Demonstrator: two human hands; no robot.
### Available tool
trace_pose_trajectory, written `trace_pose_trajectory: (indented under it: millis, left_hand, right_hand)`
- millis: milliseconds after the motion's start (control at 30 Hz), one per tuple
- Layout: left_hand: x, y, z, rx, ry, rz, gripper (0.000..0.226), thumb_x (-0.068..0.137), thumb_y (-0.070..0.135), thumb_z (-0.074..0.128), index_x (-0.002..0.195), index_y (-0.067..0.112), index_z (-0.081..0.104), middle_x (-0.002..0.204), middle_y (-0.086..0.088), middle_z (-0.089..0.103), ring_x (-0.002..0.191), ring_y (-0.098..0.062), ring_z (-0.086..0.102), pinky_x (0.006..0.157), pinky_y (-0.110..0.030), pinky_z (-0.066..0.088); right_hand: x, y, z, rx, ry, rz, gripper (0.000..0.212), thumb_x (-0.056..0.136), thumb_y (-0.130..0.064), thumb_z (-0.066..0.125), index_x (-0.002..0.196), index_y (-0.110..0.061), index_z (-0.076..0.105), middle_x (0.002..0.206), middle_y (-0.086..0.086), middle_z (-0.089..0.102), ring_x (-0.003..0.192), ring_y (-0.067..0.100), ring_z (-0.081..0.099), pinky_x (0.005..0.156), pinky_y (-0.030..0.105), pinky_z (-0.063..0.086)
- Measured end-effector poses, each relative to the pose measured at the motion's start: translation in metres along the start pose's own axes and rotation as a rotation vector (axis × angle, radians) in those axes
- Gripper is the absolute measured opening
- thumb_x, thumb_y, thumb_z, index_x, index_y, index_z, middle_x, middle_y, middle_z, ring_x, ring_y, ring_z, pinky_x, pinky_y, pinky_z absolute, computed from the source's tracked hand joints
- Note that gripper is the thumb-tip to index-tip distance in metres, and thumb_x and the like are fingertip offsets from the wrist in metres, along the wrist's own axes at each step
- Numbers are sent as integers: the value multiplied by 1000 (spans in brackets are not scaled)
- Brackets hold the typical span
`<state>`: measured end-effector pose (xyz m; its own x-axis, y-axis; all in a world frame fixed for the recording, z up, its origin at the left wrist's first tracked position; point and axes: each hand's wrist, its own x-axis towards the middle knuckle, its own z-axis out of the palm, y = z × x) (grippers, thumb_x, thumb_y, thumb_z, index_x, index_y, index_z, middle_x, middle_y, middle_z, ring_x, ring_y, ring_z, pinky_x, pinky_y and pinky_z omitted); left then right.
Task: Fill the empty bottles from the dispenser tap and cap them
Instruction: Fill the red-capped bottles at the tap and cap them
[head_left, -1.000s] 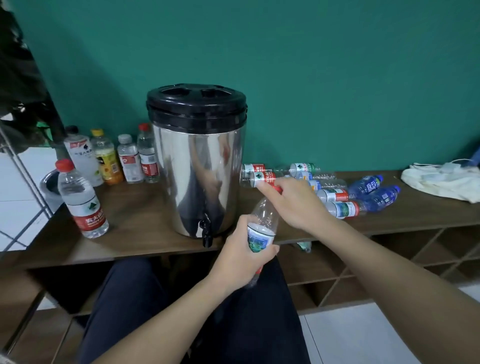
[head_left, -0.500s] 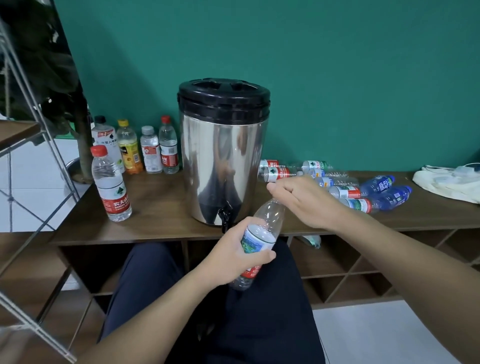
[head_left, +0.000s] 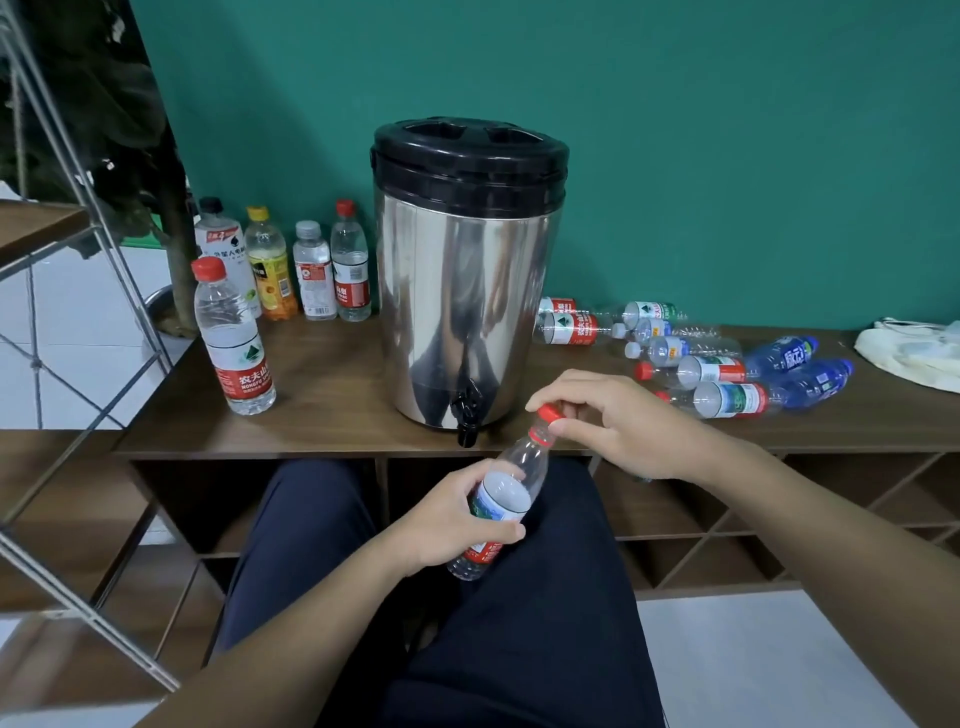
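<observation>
Your left hand (head_left: 457, 519) is gripping the empty bottle (head_left: 501, 506) around its label, tilted over your lap just in front of the shelf top's (head_left: 337, 410) front edge, below the dispenser tap (head_left: 466, 410). Your right hand (head_left: 618, 426) is pinching its red cap (head_left: 549, 413).

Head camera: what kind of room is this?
Probably a room at home or a small office corner. A low wooden shelf unit stands against a green wall, with a metal drinks dispenser and a leafy plant beside it.
</observation>
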<state>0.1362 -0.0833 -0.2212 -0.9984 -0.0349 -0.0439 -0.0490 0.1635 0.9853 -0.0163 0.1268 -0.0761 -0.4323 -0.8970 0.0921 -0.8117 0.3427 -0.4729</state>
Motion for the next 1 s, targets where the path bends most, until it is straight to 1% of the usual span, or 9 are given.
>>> trace_pose_trajectory:
  millis: [133,233,367,500,633,700,833,900,1000]
  left_hand:
    - [3,-33,0,-4,75,-47,57,80,17,99,125,37,71,110,7,74,99,-4,69,101,-35,59]
    - [4,-51,-1,12,113,-63,54,80,17,97,123,34,69,104,12,72,95,-5,68,93,-32,58]
    - [5,-71,-10,31,128,-85,57,79,17,97,125,32,68,107,9,73,98,-6,69,98,-34,58]
    - [4,-86,-17,51,165,-117,58,77,14,98,123,31,66,107,11,72,97,-5,69,97,-30,58]
    - [3,-96,-17,24,206,-158,57,79,10,97,121,30,65,100,14,73,92,-5,69,92,-28,58]
    - [3,-100,-18,18,230,-153,57,77,14,98,120,32,65,101,11,73,93,-7,69,94,-31,58]
    - [4,-99,-19,-2,256,-124,58,77,17,98,121,35,65,104,9,74,95,-7,69,95,-35,58]
    - [4,-97,-18,-8,264,-109,58,78,17,99,122,35,65,104,10,74,95,-7,69,93,-35,58]
    - [3,-96,-16,1,282,-96,61,78,19,100,125,36,65,107,10,75,96,-5,70,91,-33,59]
  right_hand:
    - [21,22,28,110,178,182,27,101,-27,83,128,-30,78,104,-12,72,93,10,67,92,28,59]
    - [42,44,56,65,227,334,21,99,-27,86,118,-19,80,99,-12,73,90,5,69,95,29,60]
    - [62,74,92,-96,224,417,14,97,-29,86,104,-20,78,103,-4,70,95,19,69,93,40,59]
    - [71,87,113,-118,261,461,21,96,-30,87,110,-16,79,109,2,63,104,26,65,91,36,52]
    - [67,84,114,-96,283,447,38,98,-33,86,128,-12,76,121,3,65,102,17,63,93,34,52]
    - [63,73,109,-107,328,398,32,102,-32,82,128,-13,78,119,-1,67,93,14,64,91,34,55]
    - [61,27,97,0,461,247,17,110,-33,68,113,-22,80,102,-9,69,89,6,63,88,32,54]
    - [63,-4,89,140,494,210,20,112,-35,63,107,-26,80,98,-14,71,90,2,66,84,23,49]
    - [67,-45,78,232,448,168,28,113,-41,59,91,-31,73,74,-22,67,75,1,62,70,16,41]
